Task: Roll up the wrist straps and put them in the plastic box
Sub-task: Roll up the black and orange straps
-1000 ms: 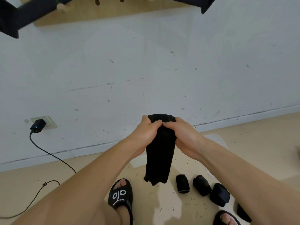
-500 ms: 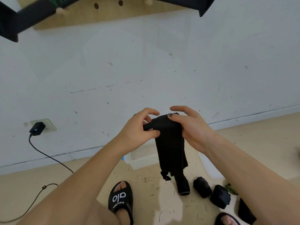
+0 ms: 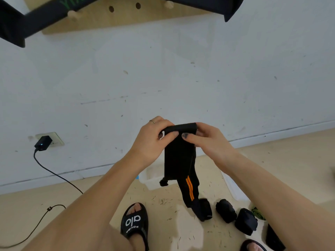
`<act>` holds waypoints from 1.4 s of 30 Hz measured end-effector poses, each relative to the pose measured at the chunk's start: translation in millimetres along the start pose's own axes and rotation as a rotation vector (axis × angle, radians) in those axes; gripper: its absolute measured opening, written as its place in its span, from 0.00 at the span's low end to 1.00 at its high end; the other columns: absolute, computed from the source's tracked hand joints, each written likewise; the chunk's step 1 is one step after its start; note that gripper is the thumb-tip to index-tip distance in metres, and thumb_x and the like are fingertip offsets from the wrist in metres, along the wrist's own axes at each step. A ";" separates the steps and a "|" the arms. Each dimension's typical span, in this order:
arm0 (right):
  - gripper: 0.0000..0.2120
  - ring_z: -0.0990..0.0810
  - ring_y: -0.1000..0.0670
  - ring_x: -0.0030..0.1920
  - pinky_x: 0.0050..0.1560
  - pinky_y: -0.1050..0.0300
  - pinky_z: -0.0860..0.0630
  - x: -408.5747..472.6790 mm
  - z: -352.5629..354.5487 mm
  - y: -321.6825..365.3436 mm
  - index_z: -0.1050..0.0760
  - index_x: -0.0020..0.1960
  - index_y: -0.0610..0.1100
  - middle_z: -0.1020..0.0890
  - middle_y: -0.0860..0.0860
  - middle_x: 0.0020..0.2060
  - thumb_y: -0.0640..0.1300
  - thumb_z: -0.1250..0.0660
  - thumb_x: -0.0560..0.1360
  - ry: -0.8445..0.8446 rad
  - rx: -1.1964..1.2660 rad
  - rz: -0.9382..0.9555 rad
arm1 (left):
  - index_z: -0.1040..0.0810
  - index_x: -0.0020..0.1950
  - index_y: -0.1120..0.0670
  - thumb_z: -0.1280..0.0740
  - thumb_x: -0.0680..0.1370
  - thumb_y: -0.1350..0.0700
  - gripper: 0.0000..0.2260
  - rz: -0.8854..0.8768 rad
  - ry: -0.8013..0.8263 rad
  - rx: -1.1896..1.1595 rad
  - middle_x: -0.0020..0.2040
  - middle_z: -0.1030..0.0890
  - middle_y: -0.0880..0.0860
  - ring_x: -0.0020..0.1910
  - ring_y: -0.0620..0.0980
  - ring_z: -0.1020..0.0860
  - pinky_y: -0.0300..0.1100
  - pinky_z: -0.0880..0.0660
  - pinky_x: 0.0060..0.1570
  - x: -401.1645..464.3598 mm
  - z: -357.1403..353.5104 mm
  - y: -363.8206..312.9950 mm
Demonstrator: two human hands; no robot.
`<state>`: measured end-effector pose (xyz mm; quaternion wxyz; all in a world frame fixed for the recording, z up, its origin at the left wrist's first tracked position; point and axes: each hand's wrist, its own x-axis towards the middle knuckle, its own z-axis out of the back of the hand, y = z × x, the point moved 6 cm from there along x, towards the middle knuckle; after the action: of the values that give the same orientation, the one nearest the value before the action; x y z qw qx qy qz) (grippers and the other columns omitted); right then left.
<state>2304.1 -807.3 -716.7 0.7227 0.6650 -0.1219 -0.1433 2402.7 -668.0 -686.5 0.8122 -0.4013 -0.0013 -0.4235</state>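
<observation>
- the white wall point(image 3: 199, 73) fills most of the view, with a wooden pegboard point(image 3: 126, 17) at the top edge and a charger point(image 3: 42, 143) plugged in low on the left.
- the clear plastic box point(image 3: 151, 180) sits on the floor just behind the hanging fabric; it showed only as a pale patch a second ago and now its rim and front wall are plain.
- the wrist strap point(image 3: 178, 156) is held up in front of the wall, above the box. half a second ago its top was only bunched between the hands; now that end is turned over into a tight first roll, and an orange-striped tail has dropped into sight at the bottom, its tip close to the nearest roll on the floor.
- that suggests the rolling of this strap has just begun, with nearly all its length still to wind.
- the left hand point(image 3: 154, 140) pinches the left end of the roll, fingers curled over and thumb under.
- the right hand point(image 3: 208, 140) grips the right end likewise, thumb pressed on the front.
- rolled straps point(image 3: 226, 211) lie on the floor near the right sandal, not yet in the box.
</observation>
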 end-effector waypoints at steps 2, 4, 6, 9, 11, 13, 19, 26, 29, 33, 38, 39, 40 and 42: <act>0.08 0.14 0.50 0.52 0.55 0.56 0.19 1.5 1.1 1.2 0.17 0.58 0.50 0.14 0.42 0.50 0.48 0.32 0.81 -0.028 -0.108 0.021 | 0.19 0.46 0.47 0.29 0.80 0.54 0.04 0.046 -0.002 -0.052 0.43 0.22 0.48 0.41 0.48 0.26 0.35 0.32 0.41 -0.9 0.8 2.9; 0.14 0.19 0.50 0.45 0.50 0.62 0.24 3.6 1.7 2.8 0.18 0.56 0.44 0.20 0.35 0.49 0.53 0.35 0.83 -0.043 -0.215 0.045 | 0.20 0.44 0.47 0.29 0.80 0.53 0.05 0.107 -0.023 -0.129 0.40 0.21 0.48 0.40 0.47 0.24 0.35 0.30 0.41 -1.3 3.2 5.7; 0.19 0.22 0.51 0.45 0.46 0.70 0.28 3.0 0.4 6.8 0.20 0.56 0.36 0.22 0.36 0.49 0.52 0.37 0.84 -0.064 -0.225 0.072 | 0.18 0.45 0.49 0.28 0.79 0.53 0.04 0.166 -0.056 -0.245 0.38 0.20 0.46 0.38 0.46 0.23 0.35 0.28 0.40 -1.3 5.2 6.9; 0.19 0.18 0.52 0.50 0.53 0.60 0.24 3.7 -5.2 3.6 0.21 0.57 0.37 0.19 0.40 0.53 0.53 0.39 0.85 -0.069 -0.129 0.043 | 0.18 0.47 0.52 0.27 0.79 0.54 0.03 0.219 -0.082 -0.366 0.36 0.20 0.43 0.37 0.41 0.23 0.33 0.26 0.39 -1.9 5.9 7.6; 0.17 0.16 0.53 0.52 0.55 0.55 0.21 3.6 -9.0 0.9 0.20 0.58 0.42 0.16 0.45 0.53 0.54 0.39 0.85 -0.069 -0.056 0.009 | 0.18 0.48 0.52 0.28 0.80 0.54 0.03 0.234 -0.057 -0.398 0.35 0.21 0.42 0.36 0.40 0.24 0.34 0.26 0.38 -2.7 3.3 7.0; 0.15 0.15 0.56 0.53 0.56 0.58 0.19 2.9 -13.4 -0.4 0.20 0.60 0.48 0.14 0.51 0.53 0.55 0.40 0.85 -0.057 0.002 -0.013 | 0.18 0.48 0.53 0.29 0.80 0.55 0.03 0.252 -0.034 -0.446 0.35 0.21 0.43 0.35 0.41 0.25 0.34 0.28 0.37 -3.7 2.0 6.9; 0.13 0.14 0.49 0.53 0.56 0.50 0.16 0.4 -17.3 -0.3 0.19 0.58 0.48 0.13 0.49 0.51 0.53 0.38 0.85 -0.131 0.138 -0.003 | 0.17 0.50 0.55 0.28 0.79 0.54 0.05 0.299 -0.036 -0.492 0.38 0.21 0.50 0.35 0.46 0.26 0.39 0.27 0.38 -5.3 0.9 7.7; 0.14 0.15 0.43 0.57 0.59 0.47 0.19 4.7 -5.2 -3.5 0.18 0.56 0.44 0.14 0.45 0.53 0.53 0.37 0.85 -0.257 0.247 -0.055 | 0.19 0.55 0.59 0.40 0.81 0.66 0.10 0.385 -0.083 -0.709 0.43 0.15 0.57 0.38 0.49 0.22 0.44 0.22 0.46 -3.0 7.0 11.3; 0.14 0.14 0.45 0.56 0.58 0.48 0.19 6.3 -3.7 -3.7 0.18 0.57 0.45 0.13 0.45 0.54 0.53 0.37 0.85 -0.236 0.295 -0.077 | 0.20 0.55 0.62 0.47 0.80 0.69 0.17 0.399 -0.039 -0.875 0.47 0.14 0.58 0.37 0.49 0.21 0.42 0.20 0.44 -2.8 5.3 8.1; 0.14 0.14 0.47 0.56 0.57 0.52 0.18 5.5 -7.0 -2.1 0.17 0.58 0.46 0.12 0.48 0.53 0.52 0.38 0.85 -0.169 0.340 -0.086 | 0.21 0.53 0.59 0.38 0.84 0.61 0.07 0.386 -0.022 -0.868 0.44 0.17 0.55 0.40 0.50 0.22 0.41 0.20 0.46 -2.8 0.5 5.6; 0.15 0.14 0.46 0.57 0.63 0.47 0.19 3.7 -12.8 -2.6 0.18 0.60 0.45 0.13 0.46 0.54 0.51 0.39 0.86 -0.130 0.364 -0.080 | 0.25 0.52 0.60 0.35 0.84 0.58 0.05 0.344 -0.072 -0.806 0.38 0.22 0.55 0.37 0.49 0.24 0.42 0.19 0.47 -1.9 -2.8 3.0; 0.15 0.14 0.46 0.57 0.63 0.46 0.19 3.4 -13.7 -2.7 0.18 0.61 0.45 0.13 0.46 0.54 0.51 0.39 0.86 -0.130 0.362 -0.078 | 0.25 0.54 0.61 0.35 0.84 0.57 0.06 0.334 -0.077 -0.780 0.37 0.23 0.54 0.37 0.49 0.24 0.42 0.19 0.46 -1.9 -3.4 2.6; 0.14 0.14 0.46 0.57 0.63 0.46 0.19 3.2 -14.0 -2.7 0.18 0.61 0.45 0.13 0.46 0.54 0.50 0.39 0.86 -0.134 0.356 -0.072 | 0.24 0.55 0.61 0.35 0.84 0.57 0.07 0.323 -0.076 -0.749 0.37 0.24 0.54 0.37 0.49 0.24 0.41 0.20 0.45 -1.7 -4.2 2.2; 0.14 0.14 0.47 0.56 0.62 0.47 0.19 2.8 -14.1 -1.8 0.18 0.60 0.46 0.12 0.48 0.53 0.51 0.39 0.86 -0.146 0.336 -0.060 | 0.21 0.58 0.59 0.35 0.84 0.57 0.07 0.301 -0.064 -0.702 0.38 0.23 0.54 0.37 0.48 0.25 0.40 0.21 0.43 -0.9 -5.2 0.5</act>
<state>2311.8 -795.4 -719.8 0.5860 0.7677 -0.1764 -0.1902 2400.7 -670.6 -690.7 0.6779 -0.6637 0.1775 -0.2615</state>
